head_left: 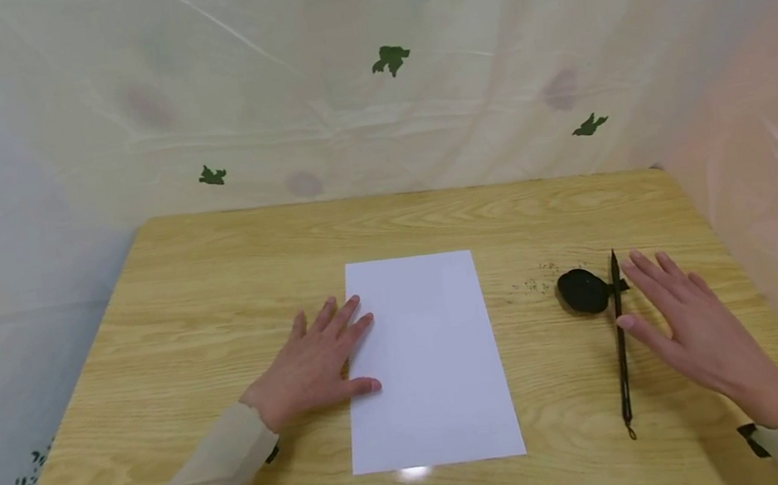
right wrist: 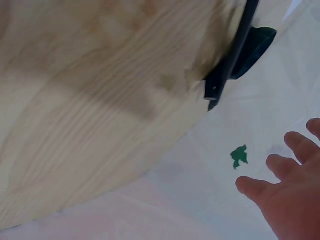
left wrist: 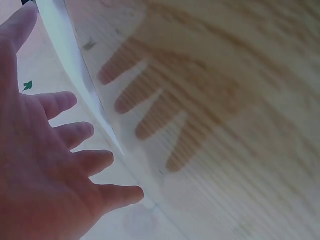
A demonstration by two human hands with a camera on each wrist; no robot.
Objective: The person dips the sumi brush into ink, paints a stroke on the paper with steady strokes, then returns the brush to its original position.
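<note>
A blank white sheet of paper (head_left: 425, 363) lies lengthwise on the wooden table. My left hand (head_left: 316, 362) is at its left edge, fingers spread, with the fingertips and thumb overlapping the sheet in the head view. In the left wrist view the left hand (left wrist: 55, 155) hovers over the tabletop with its reflection beneath. To the right, a black writing brush (head_left: 624, 358) with a hanging loop rests across the short handle of a small black ink dish (head_left: 582, 292). My right hand (head_left: 705, 338) is just right of the brush, fingers extended, holding nothing.
The wooden table (head_left: 201, 296) has small dark marks (head_left: 535, 285) left of the ink dish. Pale curtains (head_left: 342, 132) with green leaf-like shapes (head_left: 391, 59) hang close behind the table and along both sides. A bright light reflection shows at the paper's near edge.
</note>
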